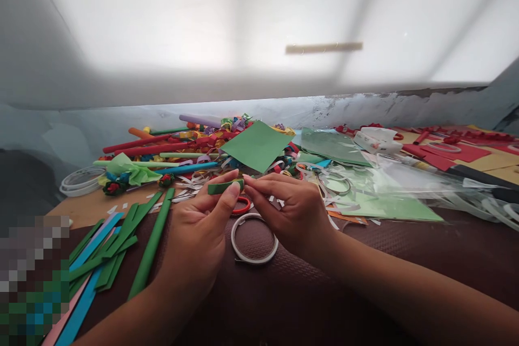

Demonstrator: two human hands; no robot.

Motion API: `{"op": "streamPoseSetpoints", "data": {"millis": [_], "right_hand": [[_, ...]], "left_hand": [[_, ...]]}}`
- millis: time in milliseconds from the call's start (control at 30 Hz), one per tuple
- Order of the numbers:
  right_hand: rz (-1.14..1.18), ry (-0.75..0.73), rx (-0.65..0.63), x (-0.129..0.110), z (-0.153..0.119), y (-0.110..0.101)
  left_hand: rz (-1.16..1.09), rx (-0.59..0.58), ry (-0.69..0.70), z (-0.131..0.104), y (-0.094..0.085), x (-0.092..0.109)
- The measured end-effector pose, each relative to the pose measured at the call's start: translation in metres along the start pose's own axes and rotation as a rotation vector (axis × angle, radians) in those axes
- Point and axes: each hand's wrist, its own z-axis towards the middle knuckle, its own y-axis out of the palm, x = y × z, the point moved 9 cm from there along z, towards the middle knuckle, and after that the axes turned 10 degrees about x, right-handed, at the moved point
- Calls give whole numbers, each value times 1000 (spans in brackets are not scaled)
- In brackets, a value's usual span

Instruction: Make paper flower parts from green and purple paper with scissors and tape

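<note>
Between its thumb and fingers, my left hand (203, 227) pinches a small folded green paper strip (219, 188). The fingertips of my right hand (286, 208) are pressed together at the strip's right end, close to my left thumb. A roll of white tape (254, 262) lies on the dark brown textured surface just below both hands. Partly hidden behind my fingers is an orange-red ring-shaped handle (242, 205).
Flat green, blue and pink strips (121, 238) and a rolled green tube (156, 243) lie at left. Behind are colourful paper rolls (154, 146), a green sheet (259, 146), white rings (83, 179), and light green sheets in plastic (389, 203). Red papers (458, 151) lie right.
</note>
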Motion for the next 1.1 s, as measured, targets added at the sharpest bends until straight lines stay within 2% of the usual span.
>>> {"op": "streamPoseSetpoints", "data": {"millis": [133, 533, 700, 767, 867, 967, 1100], "right_hand": [[1, 11, -5, 1, 0, 0], [38, 40, -14, 6, 0, 0], [-18, 46, -66, 14, 2, 0], [-52, 19, -104, 19, 0, 2], [-111, -23, -164, 26, -3, 7], [-202, -6, -154, 39, 0, 2], [-264, -19, -179, 48, 11, -6]], "left_hand": [[7, 7, -3, 0, 1, 0], [-127, -4, -136, -3, 4, -12], [-120, 10, -211, 2, 3, -21], [-126, -28, -228, 4, 6, -23], [-109, -166, -257, 4, 16, -27], [96, -210, -129, 6, 16, -20], [360, -103, 256, 10, 3, 10]]}}
